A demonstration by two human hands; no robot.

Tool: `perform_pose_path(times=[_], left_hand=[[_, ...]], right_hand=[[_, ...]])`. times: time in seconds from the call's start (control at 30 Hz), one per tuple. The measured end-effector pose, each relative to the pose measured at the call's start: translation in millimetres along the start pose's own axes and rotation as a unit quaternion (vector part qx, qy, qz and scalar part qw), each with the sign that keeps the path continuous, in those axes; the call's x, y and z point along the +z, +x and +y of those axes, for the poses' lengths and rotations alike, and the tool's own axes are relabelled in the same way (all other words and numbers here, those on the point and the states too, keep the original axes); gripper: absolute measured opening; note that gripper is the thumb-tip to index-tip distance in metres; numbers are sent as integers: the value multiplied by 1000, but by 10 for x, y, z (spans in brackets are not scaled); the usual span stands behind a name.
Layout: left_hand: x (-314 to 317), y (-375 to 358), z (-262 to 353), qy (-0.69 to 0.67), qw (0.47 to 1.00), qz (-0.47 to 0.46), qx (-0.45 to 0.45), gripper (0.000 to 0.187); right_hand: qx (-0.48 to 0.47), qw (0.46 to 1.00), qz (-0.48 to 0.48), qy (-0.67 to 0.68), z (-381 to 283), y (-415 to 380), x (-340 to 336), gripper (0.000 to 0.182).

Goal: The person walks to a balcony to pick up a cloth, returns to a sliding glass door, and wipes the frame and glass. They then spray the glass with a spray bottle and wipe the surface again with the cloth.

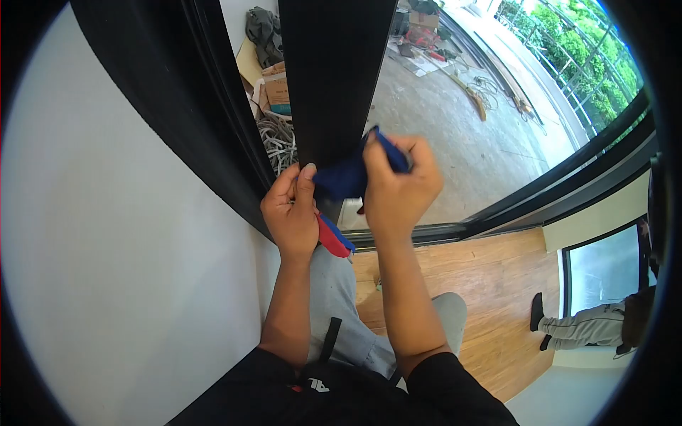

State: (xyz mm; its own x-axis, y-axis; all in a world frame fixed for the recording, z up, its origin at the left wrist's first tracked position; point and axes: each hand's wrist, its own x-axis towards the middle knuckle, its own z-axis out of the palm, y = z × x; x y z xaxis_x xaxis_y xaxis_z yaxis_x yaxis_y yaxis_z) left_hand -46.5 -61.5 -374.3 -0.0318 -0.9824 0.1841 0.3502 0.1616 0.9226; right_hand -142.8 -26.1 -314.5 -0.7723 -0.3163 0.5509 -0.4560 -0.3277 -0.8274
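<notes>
At the black post point(330, 78) | dark-blue piece point(342, 176) between the hands: right hand point(401, 186) gripping it, left hand point(290, 207) at its edge, seemingly curled around a red-and-blue tool point(332, 237) | likely best handled with even tension, tool kept clear of the piece | piece looks soft, folded, blurred; material unclear

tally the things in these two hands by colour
Blue: 1, the cloth in the right hand
Red and blue: 1, the tool in the left hand
Total: 2
</notes>
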Motion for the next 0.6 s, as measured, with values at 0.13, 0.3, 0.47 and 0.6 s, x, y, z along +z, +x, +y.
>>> perform_pose_path(times=[0.13, 0.3, 0.47, 0.6], left_hand=[[-38, 2, -36, 16, 1000, -7, 2, 23], [3, -1, -8, 1, 1000, 1, -8, 22], [-18, -14, -29, 7, 1000, -1, -2, 23], [15, 12, 11, -5, 1000, -2, -7, 24]], right_hand=[[-49, 998, 6, -33, -171, 151, 26, 11], [-65, 996, 6, -56, -73, 72, 0, 10], [-81, 995, 6, -59, -249, 175, 15, 13], [-100, 993, -12, -54, 5, 106, -22, 13]])
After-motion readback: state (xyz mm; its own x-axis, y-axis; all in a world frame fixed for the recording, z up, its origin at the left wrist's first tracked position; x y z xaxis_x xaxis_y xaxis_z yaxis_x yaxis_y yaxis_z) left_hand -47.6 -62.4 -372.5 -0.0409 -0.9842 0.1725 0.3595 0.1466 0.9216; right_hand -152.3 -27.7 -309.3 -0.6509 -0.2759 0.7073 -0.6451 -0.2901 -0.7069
